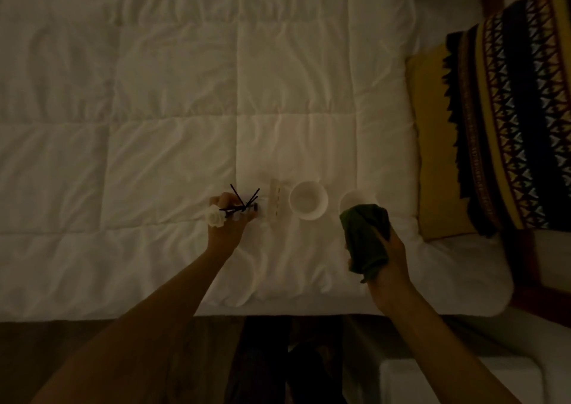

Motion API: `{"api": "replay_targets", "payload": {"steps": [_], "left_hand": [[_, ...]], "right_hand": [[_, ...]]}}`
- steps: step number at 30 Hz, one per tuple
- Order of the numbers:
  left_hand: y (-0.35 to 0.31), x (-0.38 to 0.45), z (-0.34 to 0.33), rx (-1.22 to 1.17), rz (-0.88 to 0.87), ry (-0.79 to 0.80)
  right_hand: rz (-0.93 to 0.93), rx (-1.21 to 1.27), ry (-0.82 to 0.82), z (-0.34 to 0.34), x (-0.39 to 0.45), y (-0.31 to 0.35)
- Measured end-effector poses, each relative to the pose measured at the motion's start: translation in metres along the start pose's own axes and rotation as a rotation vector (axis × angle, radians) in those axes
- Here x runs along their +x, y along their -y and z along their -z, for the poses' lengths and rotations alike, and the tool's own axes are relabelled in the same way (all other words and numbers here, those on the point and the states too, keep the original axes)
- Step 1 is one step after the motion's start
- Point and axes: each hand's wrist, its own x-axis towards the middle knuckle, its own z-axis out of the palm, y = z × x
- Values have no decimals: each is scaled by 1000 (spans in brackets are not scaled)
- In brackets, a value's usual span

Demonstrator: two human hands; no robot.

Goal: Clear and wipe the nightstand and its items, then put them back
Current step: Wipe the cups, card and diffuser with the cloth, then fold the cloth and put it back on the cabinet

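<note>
1. Dim bedroom; a white quilted bed (173, 100) carries the nightstand items in a row near its front edge.
2. Left hand (227, 227) grips the reed diffuser (244, 207), its white flower (214, 215) over the knuckles.
3. Right hand (386, 258) clutches a bunched green cloth (364, 239).
4. The small box (275, 201) and white cup (308, 200) lie between the hands; a second cup (355, 199) sits just beyond the cloth, nearest the right hand.

I see a bed (185, 94) spread with a white quilted duvet (278, 63), creased across its panels. At its right end lies a yellow pillow (432, 144) under a dark patterned blanket (513, 119); dark wooden floor (123, 335) runs along the near edge.
</note>
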Motion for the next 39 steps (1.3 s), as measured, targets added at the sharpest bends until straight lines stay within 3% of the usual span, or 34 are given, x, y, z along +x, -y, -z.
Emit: {"api": "replay_targets", "payload": {"steps": [4,9,17,19,21,23,26,30,35,39], "left_hand": [[-4,-5,14,33,30,52],[-41,-28,67,37,26,83],[-205,-111,160,216,-345,-8],[-254,-141,178,179,-416,96],[-298,-175,196,32,-426,288],[-327,-204,215,-125,-421,369],[-348,-228,252,-243,-421,253],[-349,-250,341,-311,-419,-16],[-313,-291,462,-345,-469,-233],[-270,-327,560,-315,-467,-537]], "right_hand": [[-2,18,-26,-8,-5,19],[226,-61,54,-11,-47,57],[500,-188,278,-39,-171,133],[563,-209,332,-56,-207,148],[630,-235,399,-73,-243,161],[693,-261,493,-96,-282,173],[755,-269,617,-130,-329,186],[758,-373,868,-187,-389,190],[853,-470,1087,-261,-463,165],[930,-565,1248,-332,-522,122]]}}
